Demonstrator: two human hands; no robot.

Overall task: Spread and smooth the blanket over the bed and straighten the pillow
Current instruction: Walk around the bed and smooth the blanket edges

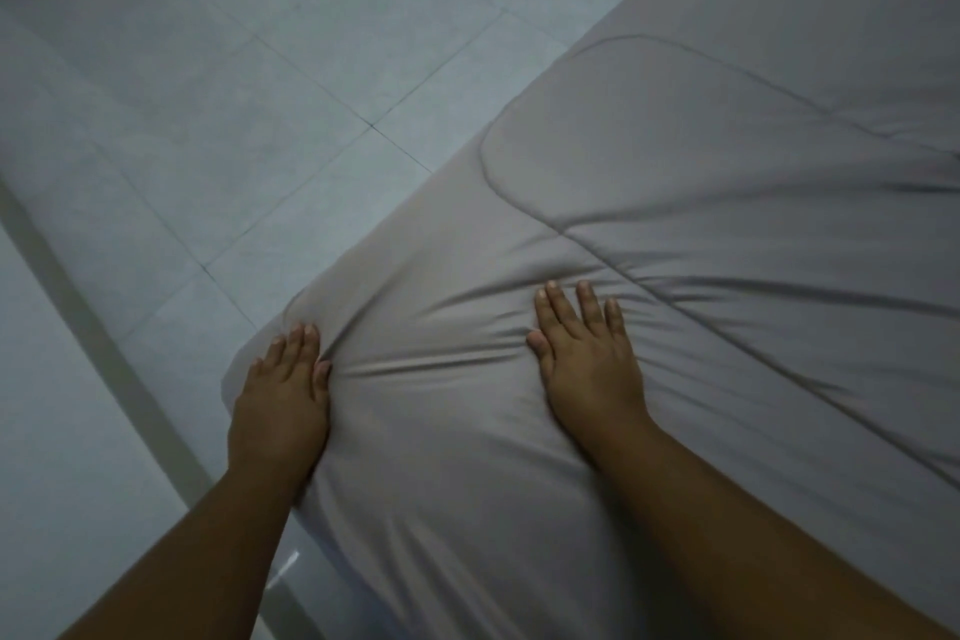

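A grey quilted blanket [701, 203] covers the bed, filling the right and lower part of the view, with its rounded corner near the left edge. My left hand [283, 400] lies flat on that corner, fingers together, pressing the fabric at the bed's edge. My right hand [587, 353] rests palm down further in, fingers slightly apart. Wrinkles bunch between the two hands and fan out to the right of the right hand. No pillow is in view.
Pale tiled floor [208, 94] spreads to the left of and beyond the bed. A darker strip [98, 327] runs diagonally across the floor at the lower left.
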